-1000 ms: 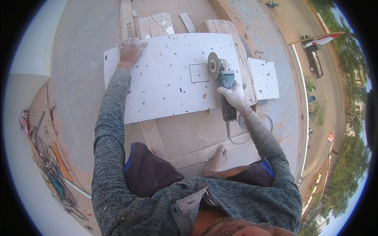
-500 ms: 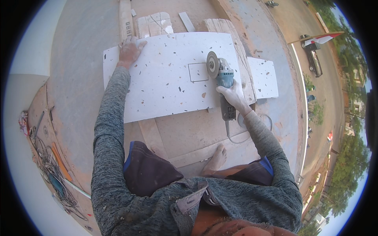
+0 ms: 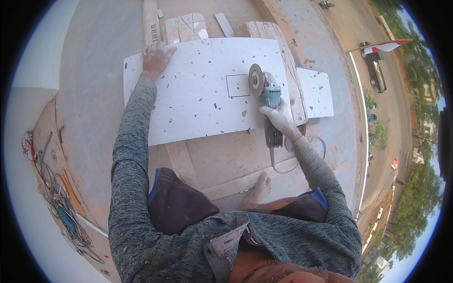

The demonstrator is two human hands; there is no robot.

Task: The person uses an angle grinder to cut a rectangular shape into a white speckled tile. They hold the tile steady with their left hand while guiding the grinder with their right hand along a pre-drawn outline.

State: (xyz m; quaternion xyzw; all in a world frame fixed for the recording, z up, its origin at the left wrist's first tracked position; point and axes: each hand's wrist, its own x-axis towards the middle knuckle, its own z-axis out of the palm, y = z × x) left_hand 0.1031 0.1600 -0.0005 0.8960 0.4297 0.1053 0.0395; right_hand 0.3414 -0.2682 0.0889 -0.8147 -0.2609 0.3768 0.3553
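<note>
A white terrazzo slab (image 3: 188,94) with dark and brown chips lies across wooden blocks. Drawn on it is a dark rectangle outline (image 3: 238,86), right of the middle. My right hand (image 3: 281,116) is wrapped round the body of a teal and black angle grinder (image 3: 271,96). Its round grey disc (image 3: 256,79) stands over the slab beside the outline's right side; whether it touches the slab or spins, I cannot tell. At the slab's far left edge rests my left hand (image 3: 157,60), thumb spread and fingers reaching the edge.
A smaller terrazzo piece (image 3: 315,93) lies to the right. Wooden blocks (image 3: 186,29) show beyond the slab, with a narrow offcut (image 3: 224,25) between them. A power cord (image 3: 288,170) loops near my right forearm. Tangled cables (image 3: 75,231) lie at lower left. My bare foot (image 3: 258,188) is close by.
The grinder has shifted very slightly right, with its disc tilted a little differently. My left hand stays at the slab's far left edge.
</note>
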